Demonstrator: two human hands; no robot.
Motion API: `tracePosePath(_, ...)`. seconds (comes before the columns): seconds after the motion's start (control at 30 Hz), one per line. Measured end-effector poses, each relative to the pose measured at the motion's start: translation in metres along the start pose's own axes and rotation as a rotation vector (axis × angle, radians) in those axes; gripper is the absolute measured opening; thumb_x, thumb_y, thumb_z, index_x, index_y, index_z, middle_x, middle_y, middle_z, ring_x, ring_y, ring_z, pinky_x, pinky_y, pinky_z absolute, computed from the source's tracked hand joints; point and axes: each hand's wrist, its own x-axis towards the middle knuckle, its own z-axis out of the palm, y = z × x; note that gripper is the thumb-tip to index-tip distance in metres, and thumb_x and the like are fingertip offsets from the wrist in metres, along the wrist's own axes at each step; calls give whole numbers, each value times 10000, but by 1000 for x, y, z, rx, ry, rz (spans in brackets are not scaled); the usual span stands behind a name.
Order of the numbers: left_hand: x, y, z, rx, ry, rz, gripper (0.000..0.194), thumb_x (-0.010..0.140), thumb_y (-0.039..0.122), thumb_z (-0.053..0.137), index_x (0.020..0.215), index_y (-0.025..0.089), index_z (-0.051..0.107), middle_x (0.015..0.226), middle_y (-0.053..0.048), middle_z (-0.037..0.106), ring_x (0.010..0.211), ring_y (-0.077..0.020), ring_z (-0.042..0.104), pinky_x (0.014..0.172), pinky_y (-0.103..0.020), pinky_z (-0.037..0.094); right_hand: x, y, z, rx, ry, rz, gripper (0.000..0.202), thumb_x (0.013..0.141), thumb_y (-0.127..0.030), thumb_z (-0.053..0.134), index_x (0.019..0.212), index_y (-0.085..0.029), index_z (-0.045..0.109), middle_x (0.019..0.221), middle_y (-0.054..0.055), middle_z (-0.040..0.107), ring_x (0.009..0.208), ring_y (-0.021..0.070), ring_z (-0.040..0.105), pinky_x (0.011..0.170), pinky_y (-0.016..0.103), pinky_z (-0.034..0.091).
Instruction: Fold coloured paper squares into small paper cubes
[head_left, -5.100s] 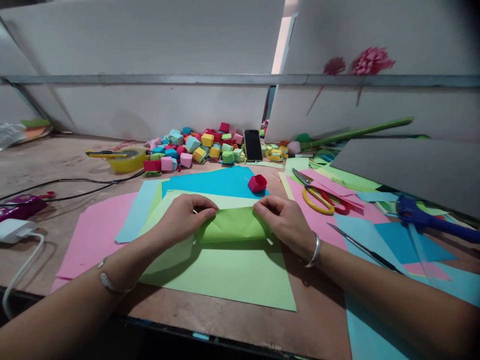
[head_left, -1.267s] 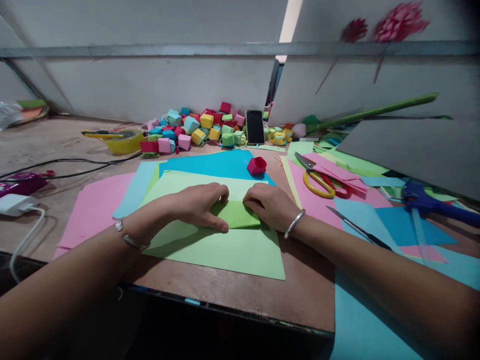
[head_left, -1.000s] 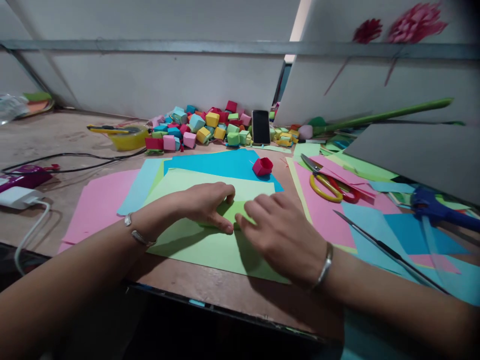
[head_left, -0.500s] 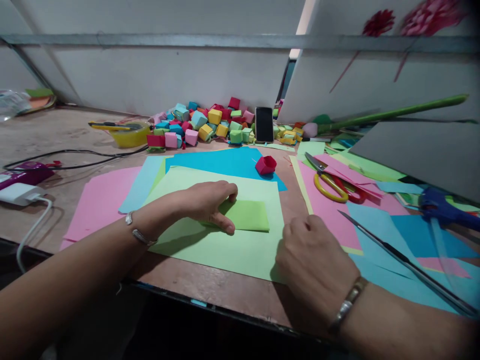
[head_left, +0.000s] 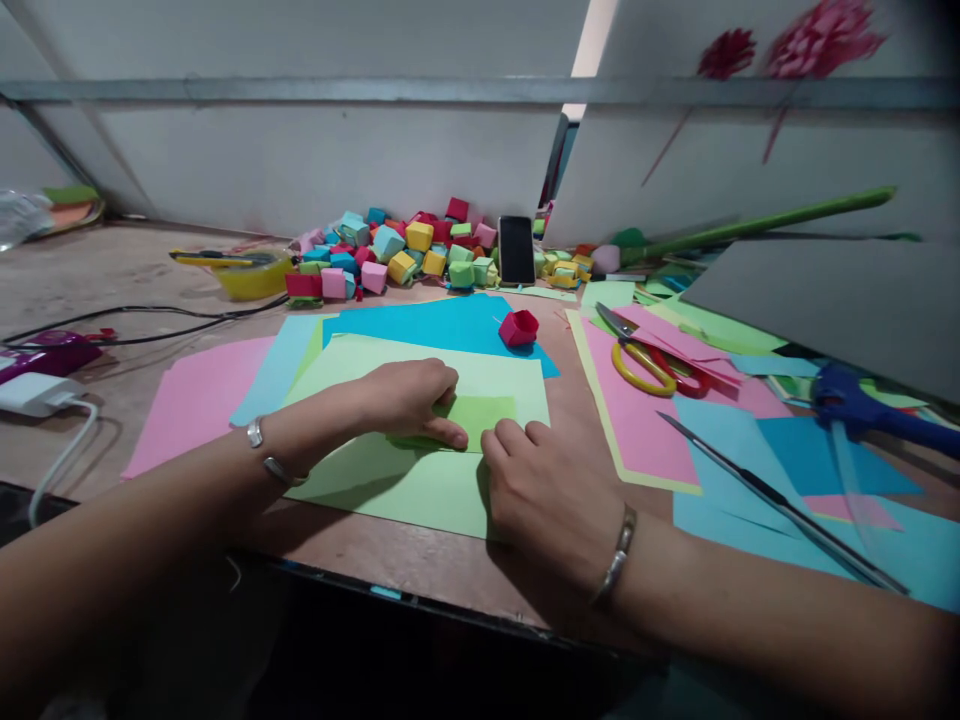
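A small bright green paper point(head_left: 484, 408) lies on a larger pale green sheet point(head_left: 420, 490). My left hand point(head_left: 412, 402) rests on the small paper's left part, its thumb stretched out and apart from the index finger. The other left fingertips are hidden. My right hand point(head_left: 551, 490) is closed, knuckles up, at the small paper's lower right corner. Its fingertips are out of sight, so whatever it may pinch cannot be made out. Beyond both hands, a red folded paper cup shape point(head_left: 518, 328) sits on blue paper point(head_left: 420, 324).
Scissors point(head_left: 643, 368), a thin pointed metal tool point(head_left: 772, 490) and a blue-handled glue gun point(head_left: 877, 410) lie among coloured papers on the right. Small folded paper cubes point(head_left: 418, 236) are heaped by a phone point(head_left: 517, 250). Yellow tape point(head_left: 255, 278) and cables are at left.
My right hand has moved left, from beside the sheet to the small green paper's corner, and stays closed. My left hand keeps its place on the paper. The view has shifted slightly.
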Motion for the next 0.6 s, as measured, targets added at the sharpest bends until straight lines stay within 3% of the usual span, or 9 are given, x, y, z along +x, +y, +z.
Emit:
tracePosePath(0.23,-24,-20,3,51,16,12,513,663,654,671,836,197,513,839,-68,590,719,-209,502,565,-281,316,2,-2,-3,17,-30,25,161,825,-126,575,700,-158,671,740,91,596,697,200,427,526,328,174)
tracePosePath(0.4,-59,-50,0,-16,-2,-119,448,684,581,684,820,195,503,821,-73,592,681,-207,504,573,-292,352,1,-1,-3,22,-23,1,188,809,-96,590,645,-163,653,737,97,597,702,207,440,521,328,172)
tracePosePath(0.5,-72,-58,-8,-111,-14,-171,442,677,513,701,926,176,557,883,-83,615,743,-226,554,621,-300,401,2,-1,-2,33,14,13,191,793,-82,606,620,-160,630,711,91,586,679,198,430,522,329,169)
tracePosePath(0.6,-68,-52,-11,-245,42,-156,444,782,484,585,1084,159,575,948,-97,635,821,-229,588,686,-308,438,2,-1,1,31,77,24,183,780,-72,610,618,-158,613,687,83,571,662,188,417,529,331,174)
